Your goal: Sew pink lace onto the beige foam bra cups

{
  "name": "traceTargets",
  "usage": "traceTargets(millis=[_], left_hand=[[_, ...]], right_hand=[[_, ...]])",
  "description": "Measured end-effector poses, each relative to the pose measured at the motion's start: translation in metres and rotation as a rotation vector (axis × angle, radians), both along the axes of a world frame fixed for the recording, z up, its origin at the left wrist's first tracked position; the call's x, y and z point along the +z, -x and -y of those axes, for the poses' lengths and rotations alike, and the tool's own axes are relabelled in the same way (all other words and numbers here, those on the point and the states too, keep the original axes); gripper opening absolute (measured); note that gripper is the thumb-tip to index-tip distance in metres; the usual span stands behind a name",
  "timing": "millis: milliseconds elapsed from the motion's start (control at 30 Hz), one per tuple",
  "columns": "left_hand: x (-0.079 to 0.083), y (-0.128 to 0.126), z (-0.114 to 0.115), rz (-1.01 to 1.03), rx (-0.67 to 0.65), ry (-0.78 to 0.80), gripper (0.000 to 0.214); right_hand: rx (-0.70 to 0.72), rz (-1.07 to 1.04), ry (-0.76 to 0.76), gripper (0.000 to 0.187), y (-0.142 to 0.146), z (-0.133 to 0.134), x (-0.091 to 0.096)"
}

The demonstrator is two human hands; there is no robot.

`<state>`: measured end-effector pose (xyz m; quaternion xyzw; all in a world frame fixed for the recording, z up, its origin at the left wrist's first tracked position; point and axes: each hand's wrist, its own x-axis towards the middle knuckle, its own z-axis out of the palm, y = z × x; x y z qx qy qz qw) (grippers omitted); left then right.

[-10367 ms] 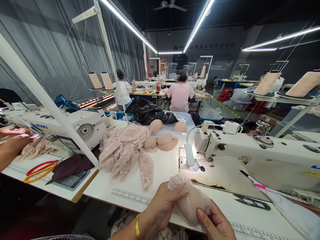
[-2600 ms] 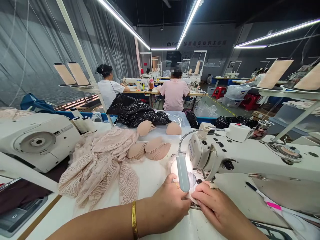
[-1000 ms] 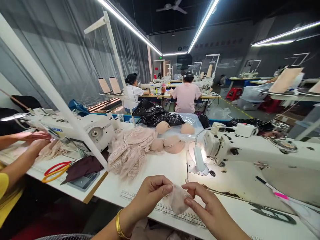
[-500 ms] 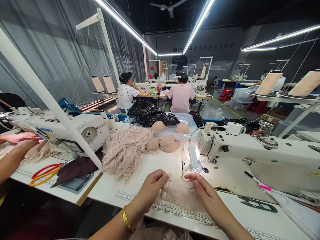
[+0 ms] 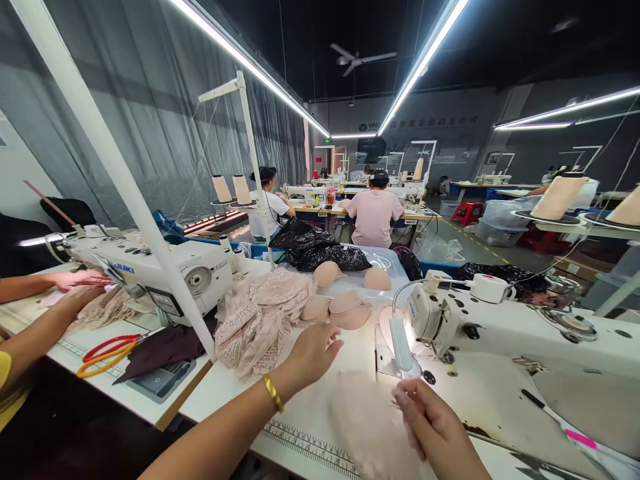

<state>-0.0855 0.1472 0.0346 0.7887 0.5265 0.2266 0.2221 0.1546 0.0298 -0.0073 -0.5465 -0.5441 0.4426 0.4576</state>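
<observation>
My left hand (image 5: 311, 352) reaches out over the white table, fingers loosely spread and holding nothing, close to the heap of beige lace pieces (image 5: 257, 313) and the stacked foam cups (image 5: 345, 308). Low at the front, my right hand (image 5: 436, 427) pinches the edge of a beige lace-covered cup (image 5: 370, 427), which is blurred. The white sewing machine (image 5: 510, 327) stands to the right, its lamp (image 5: 400, 337) lit over the needle plate.
A co-worker's hands (image 5: 75, 287) work at a second sewing machine (image 5: 150, 267) on the left, near red-and-yellow scissors (image 5: 103, 350) and dark cloth (image 5: 165, 343). A clear bin (image 5: 387, 263) and black bags (image 5: 315, 243) sit behind. Other people sew at far tables.
My left hand has let go of the lace cup and moved forward and left toward the pile. My right hand keeps the cup, now lower in view. The camera has tilted up.
</observation>
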Motion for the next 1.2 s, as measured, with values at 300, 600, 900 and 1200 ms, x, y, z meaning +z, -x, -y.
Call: traceTargets(millis=[300,600,900,1200], left_hand=[[0.006,-0.054,-0.11,-0.288,0.049,-0.179,0.03],[0.012,-0.055,-0.11,-0.149,0.138,-0.24,0.021],[0.033,-0.027,0.005,0.14,-0.109,0.123,0.02],[0.022,-0.045,0.046,0.026,-0.349,0.116,0.019]], right_hand=[[0.102,-0.031,0.064,0.056,-0.014,-0.036,-0.019],[0.121,-0.082,0.096,0.047,-0.023,-0.04,-0.015],[0.028,-0.073,0.085,0.042,-0.034,-0.03,-0.002],[0.044,-0.002,-0.022,0.04,-0.027,-0.005,0.006]])
